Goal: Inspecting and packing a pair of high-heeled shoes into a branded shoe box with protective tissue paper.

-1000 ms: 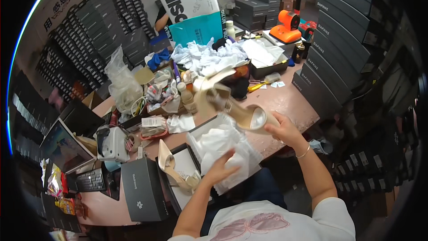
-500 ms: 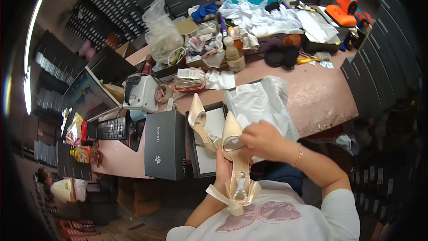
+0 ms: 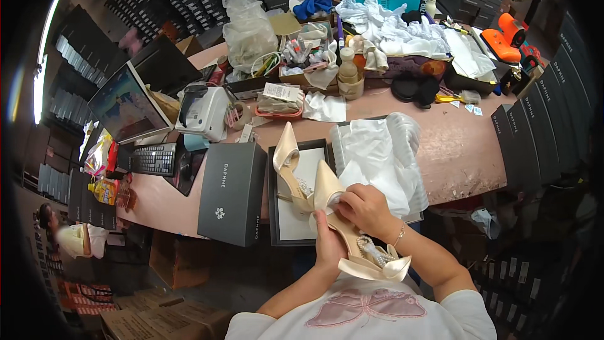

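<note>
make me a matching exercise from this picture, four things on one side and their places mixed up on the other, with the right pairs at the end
Things
1. Nearer shoe
2. Keyboard
3. Farther shoe
4. Orange device

Places
A. At the left side of the open box
B. Toward the back right of the table
C. Gripped by the left hand, with the right hand at its toe opening
D. In front of the monitor

Right pairs: 1-C, 2-D, 3-A, 4-B
</note>
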Tool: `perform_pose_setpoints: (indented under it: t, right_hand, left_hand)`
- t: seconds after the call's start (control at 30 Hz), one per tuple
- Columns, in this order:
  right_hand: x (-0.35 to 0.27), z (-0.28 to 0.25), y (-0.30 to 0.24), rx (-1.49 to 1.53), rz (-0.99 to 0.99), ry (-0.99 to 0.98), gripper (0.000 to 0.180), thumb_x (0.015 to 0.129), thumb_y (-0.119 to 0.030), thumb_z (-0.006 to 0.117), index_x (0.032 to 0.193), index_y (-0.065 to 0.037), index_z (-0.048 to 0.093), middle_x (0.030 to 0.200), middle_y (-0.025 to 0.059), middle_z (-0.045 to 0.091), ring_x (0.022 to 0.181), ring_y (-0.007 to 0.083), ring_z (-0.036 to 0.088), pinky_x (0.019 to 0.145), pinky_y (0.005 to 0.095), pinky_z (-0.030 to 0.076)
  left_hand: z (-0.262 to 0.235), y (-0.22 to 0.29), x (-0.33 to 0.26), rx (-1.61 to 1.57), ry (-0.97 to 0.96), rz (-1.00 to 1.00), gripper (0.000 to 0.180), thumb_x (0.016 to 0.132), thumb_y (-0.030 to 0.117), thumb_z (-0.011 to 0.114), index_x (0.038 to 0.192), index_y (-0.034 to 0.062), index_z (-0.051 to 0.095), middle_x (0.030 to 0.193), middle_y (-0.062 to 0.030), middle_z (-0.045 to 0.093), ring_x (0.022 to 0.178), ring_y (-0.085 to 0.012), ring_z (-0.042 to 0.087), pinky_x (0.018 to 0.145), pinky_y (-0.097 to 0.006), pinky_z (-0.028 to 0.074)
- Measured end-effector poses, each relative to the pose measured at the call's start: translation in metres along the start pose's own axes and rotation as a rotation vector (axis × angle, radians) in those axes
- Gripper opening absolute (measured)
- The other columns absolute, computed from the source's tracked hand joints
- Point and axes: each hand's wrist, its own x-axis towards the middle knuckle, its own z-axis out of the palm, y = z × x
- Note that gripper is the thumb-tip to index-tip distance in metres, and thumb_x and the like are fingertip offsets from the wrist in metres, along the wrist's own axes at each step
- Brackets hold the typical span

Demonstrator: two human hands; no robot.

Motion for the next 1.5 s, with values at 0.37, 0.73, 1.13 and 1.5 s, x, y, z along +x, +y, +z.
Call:
perform_pose_setpoints:
  t: [0.37, 0.73, 1.13, 1.5]
  right_hand:
    - [-0.003, 0.008, -0.014, 0.145, 0.312, 0.062, 0.013, 0.07, -0.007, 0.073, 0.076, -0.006, 0.062, 0.075, 0.0069, 0.058, 0.059, 0.0238, 0.06, 0.053, 0.0334, 0.05]
    - [-0.051, 0.005, 0.129, -0.281, 0.357, -0.275, 0.011, 0.072, -0.011, 0.067, 0.078, -0.004, 0.061, 0.078, 0.0122, 0.06, 0.063, 0.0303, 0.06, 0.059, 0.0406, 0.05]
    - [0.007, 0.006, 0.004, -0.14, -0.354, -0.371, 0.009, 0.076, -0.019, 0.059, 0.079, -0.011, 0.056, 0.074, 0.0021, 0.055, 0.069, 0.0179, 0.057, 0.063, 0.0328, 0.043]
    - [0.016, -0.036, -0.015, 0.615, 0.263, -0.473, 0.062, 0.089, -0.03, 0.064, 0.134, 0.006, 0.042, 0.123, 0.0262, 0.053, 0.107, 0.0405, 0.054, 0.095, 0.0394, 0.044]
  left_hand:
    - [0.014, -0.002, -0.006, -0.025, 0.001, 0.03, 0.066, 0.098, 0.058, 0.029, 0.137, 0.005, 0.038, 0.134, -0.0096, 0.045, 0.124, -0.0219, 0.044, 0.105, -0.035, 0.035]
    - [-0.013, 0.03, 0.031, 0.007, 0.015, -0.093, 0.065, 0.094, 0.065, 0.032, 0.116, 0.0088, 0.056, 0.091, -0.0083, 0.061, 0.071, -0.022, 0.06, 0.063, -0.032, 0.052]
    - [-0.019, -0.001, 0.002, 0.065, -0.017, 0.181, 0.06, 0.1, 0.054, 0.029, 0.143, 0.0116, 0.033, 0.142, -0.0091, 0.04, 0.131, -0.0235, 0.038, 0.11, -0.039, 0.029]
    - [-0.023, 0.024, 0.034, -0.023, 0.063, 0.047, 0.069, 0.093, 0.069, 0.028, 0.12, 0.0107, 0.053, 0.094, -0.006, 0.06, 0.079, -0.0191, 0.059, 0.063, -0.035, 0.051]
